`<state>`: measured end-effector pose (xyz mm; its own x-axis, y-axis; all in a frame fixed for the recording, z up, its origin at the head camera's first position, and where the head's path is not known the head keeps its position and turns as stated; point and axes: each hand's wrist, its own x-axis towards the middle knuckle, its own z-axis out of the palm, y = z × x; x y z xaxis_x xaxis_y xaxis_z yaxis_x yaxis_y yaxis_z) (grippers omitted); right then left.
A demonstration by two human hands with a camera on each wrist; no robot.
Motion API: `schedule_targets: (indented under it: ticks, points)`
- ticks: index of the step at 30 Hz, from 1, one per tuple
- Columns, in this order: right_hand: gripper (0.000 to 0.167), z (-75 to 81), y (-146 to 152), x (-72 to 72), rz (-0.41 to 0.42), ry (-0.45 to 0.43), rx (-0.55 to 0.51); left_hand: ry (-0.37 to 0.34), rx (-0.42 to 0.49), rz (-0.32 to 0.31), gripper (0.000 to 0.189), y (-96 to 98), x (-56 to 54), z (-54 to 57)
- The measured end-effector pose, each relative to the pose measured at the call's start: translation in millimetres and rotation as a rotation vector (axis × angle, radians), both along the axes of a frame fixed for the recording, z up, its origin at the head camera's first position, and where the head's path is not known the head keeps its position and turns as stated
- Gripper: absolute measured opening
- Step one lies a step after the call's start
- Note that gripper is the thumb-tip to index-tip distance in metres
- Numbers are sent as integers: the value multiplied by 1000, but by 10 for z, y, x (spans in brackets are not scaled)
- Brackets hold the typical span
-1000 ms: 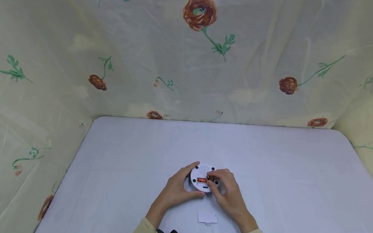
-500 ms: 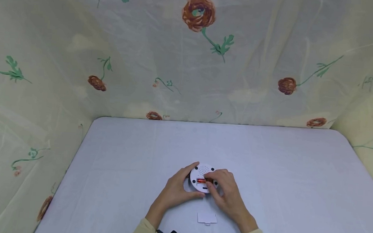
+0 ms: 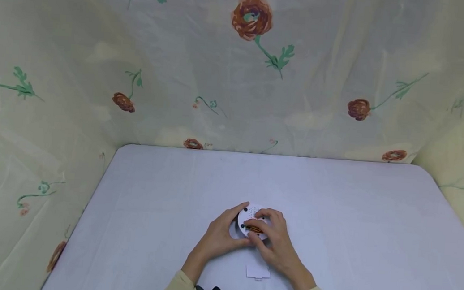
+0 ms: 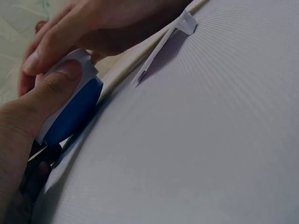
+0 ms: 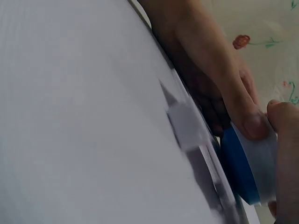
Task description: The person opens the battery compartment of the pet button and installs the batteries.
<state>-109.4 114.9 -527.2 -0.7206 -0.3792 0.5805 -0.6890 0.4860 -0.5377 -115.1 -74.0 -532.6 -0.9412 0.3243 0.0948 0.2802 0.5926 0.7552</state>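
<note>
Step in hand, as judged: seating of batteries. The round white-and-blue device (image 3: 247, 216) is on or just over the white-covered worktop (image 3: 172, 194), between both hands, its perforated white face with black round feet uppermost. The left hand (image 3: 222, 235) grips its rim, fingers at the far side and thumb at the near side, parted by the body's width. The right hand (image 3: 276, 243) arches over the face, index finger and thumb slightly apart beside the orange-and-dark cylindrical battery (image 3: 255, 229); whether they pinch it or only press cannot be told, nor can the battery count. The flat white rectangular cover with a small tab (image 3: 257, 271) lies nearer the person, apart from the device.

Next move, as judged: press the battery fully level while the left hand steadies the rim, then fetch the cover and align its tab.
</note>
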Motion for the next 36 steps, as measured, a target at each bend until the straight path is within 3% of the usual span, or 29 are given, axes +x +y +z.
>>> schedule_targets:
  ticks: [4, 13, 19, 29, 36]
  points:
    - [19, 9, -104, 56, -72, -95, -27, 34, -19, -3, 86, -8, 11, 5]
    - [11, -25, -202, 24, -156, -84, -139, 76, -32, 5, 88, -4, -1, 16]
    - [11, -36, -211, 25, -172, -150, -203, 88, -31, 21, 88, 22, 8, 5]
    - [20, -31, -203, 57, -231, -357, -284, 55, -48, 30, 90, 59, 25, 9]
    - [45, 16, -208, 68, -260, -487, -289, 67, -48, 27, 90, 67, 21, 5]
